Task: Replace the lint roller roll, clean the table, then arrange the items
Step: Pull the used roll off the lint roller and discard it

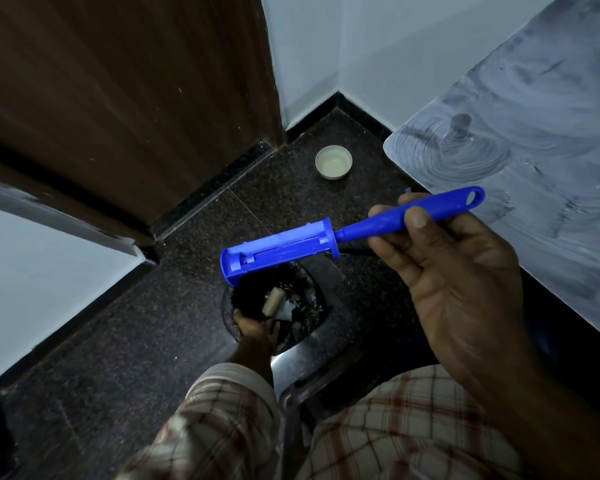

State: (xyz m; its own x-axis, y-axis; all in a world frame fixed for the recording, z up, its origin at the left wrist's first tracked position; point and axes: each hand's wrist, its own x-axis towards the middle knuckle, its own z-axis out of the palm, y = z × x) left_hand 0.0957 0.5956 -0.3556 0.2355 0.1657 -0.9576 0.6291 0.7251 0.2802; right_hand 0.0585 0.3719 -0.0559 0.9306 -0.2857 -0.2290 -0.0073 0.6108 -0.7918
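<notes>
My right hand (pixel 454 271) grips the blue lint roller (pixel 329 237) by its handle and holds it level above the floor. Its spindle is bare, with no roll on it, and points left. Below it stands a small dark dustbin (pixel 312 282) on the floor. A beige used roll (pixel 273 301) lies tilted inside the bin among the rubbish. My left hand (pixel 255 327) reaches down to the bin's near rim, just short of the roll. Whether its fingers touch the roll or the rim is unclear.
A grey-white marbled table top (pixel 541 140) fills the right side, its corner near the roller's handle. A small white round cup (pixel 333 162) sits on the dark speckled floor near the wall corner. A brown door (pixel 118 98) is at the left.
</notes>
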